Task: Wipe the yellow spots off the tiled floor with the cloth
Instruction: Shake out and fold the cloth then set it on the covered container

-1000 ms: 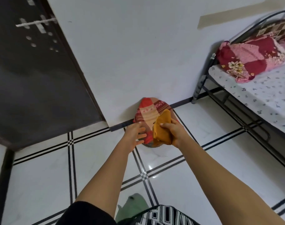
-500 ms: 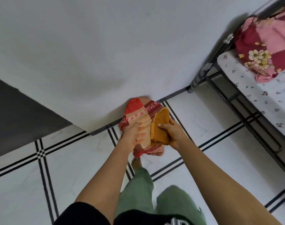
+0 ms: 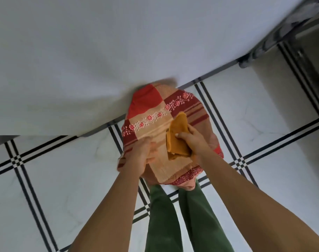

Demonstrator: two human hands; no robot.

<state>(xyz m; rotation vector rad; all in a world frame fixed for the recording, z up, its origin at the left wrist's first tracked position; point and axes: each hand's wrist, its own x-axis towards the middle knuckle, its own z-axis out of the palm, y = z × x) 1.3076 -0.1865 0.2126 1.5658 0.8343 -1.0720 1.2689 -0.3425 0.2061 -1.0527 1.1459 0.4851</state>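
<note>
A folded yellow-orange cloth point(image 3: 176, 137) is pinched in my right hand point(image 3: 193, 140), held just above a red, maroon and beige patterned fabric bundle point(image 3: 155, 110) that sits on the white tiled floor point(image 3: 67, 175) against the wall. My left hand point(image 3: 140, 155) grips the bundle's front left part, fingers curled into the fabric. The cloth touches or overlaps the bundle's top. No yellow spots show on the visible tiles.
A white wall point(image 3: 118, 42) runs behind the bundle. A dark metal bed frame leg point(image 3: 264, 44) stands at the upper right. My green trouser legs point(image 3: 187, 215) are below the bundle. Black double lines cross the tiles.
The view has tilted down and closer to the bundle; door and bed have left the frame. My left hand has closed on the bundle. The right hand still holds the cloth.
</note>
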